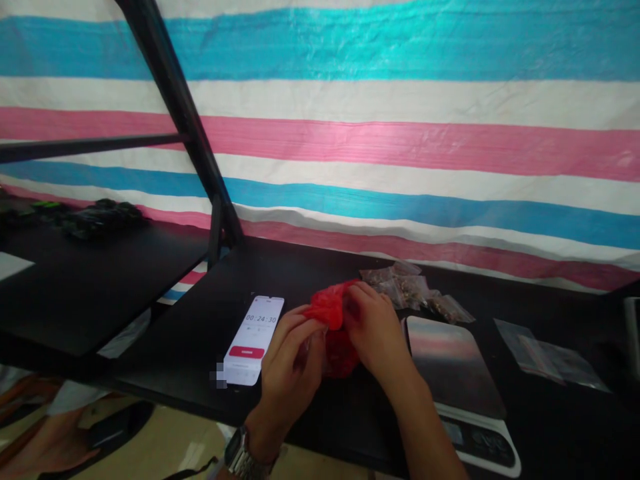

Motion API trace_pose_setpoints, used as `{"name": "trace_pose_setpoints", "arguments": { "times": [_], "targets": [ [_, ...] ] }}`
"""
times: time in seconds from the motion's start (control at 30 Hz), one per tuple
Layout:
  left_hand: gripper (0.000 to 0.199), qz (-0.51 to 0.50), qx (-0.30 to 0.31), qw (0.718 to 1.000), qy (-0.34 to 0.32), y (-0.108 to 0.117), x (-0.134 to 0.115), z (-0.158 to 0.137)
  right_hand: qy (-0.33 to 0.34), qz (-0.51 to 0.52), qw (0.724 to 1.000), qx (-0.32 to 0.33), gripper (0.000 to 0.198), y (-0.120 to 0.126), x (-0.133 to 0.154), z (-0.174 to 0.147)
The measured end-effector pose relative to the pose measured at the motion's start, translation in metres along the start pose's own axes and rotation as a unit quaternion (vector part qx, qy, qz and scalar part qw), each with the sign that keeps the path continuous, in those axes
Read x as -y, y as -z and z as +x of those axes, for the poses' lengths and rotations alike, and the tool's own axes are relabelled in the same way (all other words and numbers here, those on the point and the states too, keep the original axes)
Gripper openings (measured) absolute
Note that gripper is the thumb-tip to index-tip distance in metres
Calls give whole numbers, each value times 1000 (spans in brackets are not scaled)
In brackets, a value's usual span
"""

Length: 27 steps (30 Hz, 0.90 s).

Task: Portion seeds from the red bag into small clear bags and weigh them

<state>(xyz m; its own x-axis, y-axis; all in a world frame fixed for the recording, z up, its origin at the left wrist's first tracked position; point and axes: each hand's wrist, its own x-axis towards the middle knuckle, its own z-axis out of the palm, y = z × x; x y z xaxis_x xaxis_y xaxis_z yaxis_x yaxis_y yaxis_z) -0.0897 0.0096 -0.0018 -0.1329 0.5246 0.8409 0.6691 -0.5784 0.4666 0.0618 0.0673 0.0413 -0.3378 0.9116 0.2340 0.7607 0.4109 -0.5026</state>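
Both my hands hold a crumpled red plastic bag (331, 308) just above the black table (310, 267), near its front edge. My left hand (290, 363) pinches the bag's left side with thumb and fingers; a metal watch sits on that wrist. My right hand (375, 327) grips the bag's right side from above. The bag's contents are hidden.
A white phone (253, 340) showing a timer lies left of my hands. A digital scale (453, 363) with a steel plate sits to the right. Small clear bags of parts (415, 288) lie behind, empty clear bags (547, 350) further right. A black frame post (175, 100) rises at left.
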Motion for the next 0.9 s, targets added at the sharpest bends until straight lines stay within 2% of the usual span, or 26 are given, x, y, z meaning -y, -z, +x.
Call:
{"name": "trace_pose_setpoints", "arguments": {
  "times": [0.07, 0.17, 0.3, 0.43, 0.53, 0.67, 0.77, 0.8, 0.9],
  "targets": [
    [26, 13, -12, 1000, -1, -1, 2, 0, 8, 7, 1000, -12, 27, -10, -2, 4],
    [25, 31, -28, 999, -9, -3, 5, 1, 23, 27, 999, 21, 29, -17, -10, 5],
    [24, 43, -39, 998, -10, -6, 9, 1, 33, 72, 995, 63, 34, -7, -22, 0],
    [22, 39, -51, 998, -14, -8, 8, 3, -19, 26, 998, 47, 29, 6, -24, -4],
    [21, 30, -38, 999, -6, -7, 5, 4, -61, -28, 998, 17, 21, 3, -21, -5],
    [22, 37, -71, 996, 49, -3, -4, -2, -105, -74, 991, 28, 21, -2, -17, -5],
    [23, -3, -102, 990, 98, -2, -22, -13, -103, -78, 991, 30, 21, -2, -17, -6],
    [21, -20, -107, 986, 128, -2, -30, -18, -94, -70, 993, 22, 21, -2, -18, -6],
    [19, -78, -79, 951, 289, -5, -55, -30, -78, -56, 995, 5, 22, -3, -19, -6]
  ]
}}
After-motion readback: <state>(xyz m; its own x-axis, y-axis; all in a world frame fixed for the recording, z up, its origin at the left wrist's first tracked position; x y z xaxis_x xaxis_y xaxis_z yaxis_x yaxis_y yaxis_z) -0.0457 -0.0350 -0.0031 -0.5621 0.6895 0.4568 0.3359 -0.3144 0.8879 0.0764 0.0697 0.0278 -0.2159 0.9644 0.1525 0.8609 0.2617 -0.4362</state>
